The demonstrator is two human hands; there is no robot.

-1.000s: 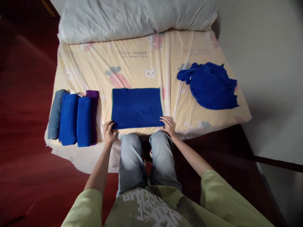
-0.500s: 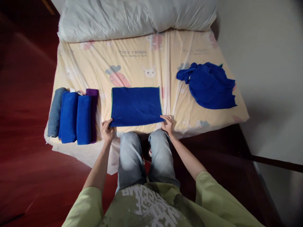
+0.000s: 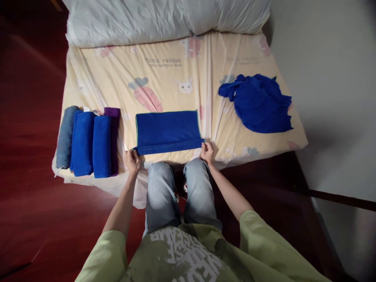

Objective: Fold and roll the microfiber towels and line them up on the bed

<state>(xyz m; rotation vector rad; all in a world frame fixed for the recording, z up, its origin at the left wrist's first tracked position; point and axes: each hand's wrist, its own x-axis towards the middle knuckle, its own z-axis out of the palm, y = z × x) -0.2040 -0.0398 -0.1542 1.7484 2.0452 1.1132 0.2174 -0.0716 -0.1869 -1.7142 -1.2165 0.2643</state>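
A blue towel (image 3: pixel 167 129) with thin green edging lies flat on the bed in front of my knees. Its near edge is turned over into a narrow strip. My left hand (image 3: pixel 133 161) pinches the near left corner, fingers closed. At the near right corner, my right hand (image 3: pixel 207 152) grips the other end of the strip, also closed. To the left, blue rolled towels (image 3: pixel 84 145) lie side by side, with a grey-blue rolled towel (image 3: pixel 67 137) at their outer side and a purple towel (image 3: pixel 115 137) at their inner side.
A crumpled heap of blue cloth (image 3: pixel 261 103) rests on the right part of the bed. The yellow printed sheet (image 3: pixel 167 86) has creases. Across the far side lies a pale grey quilt (image 3: pixel 164 21). A wall (image 3: pixel 337 98) stands at the right, and dark red floor (image 3: pixel 26 156) shows at the left.
Both hands have folded the towel's near edge over, away from me, making a narrow strip. The fingers have curled more tightly at the corners. The view has shifted slightly.
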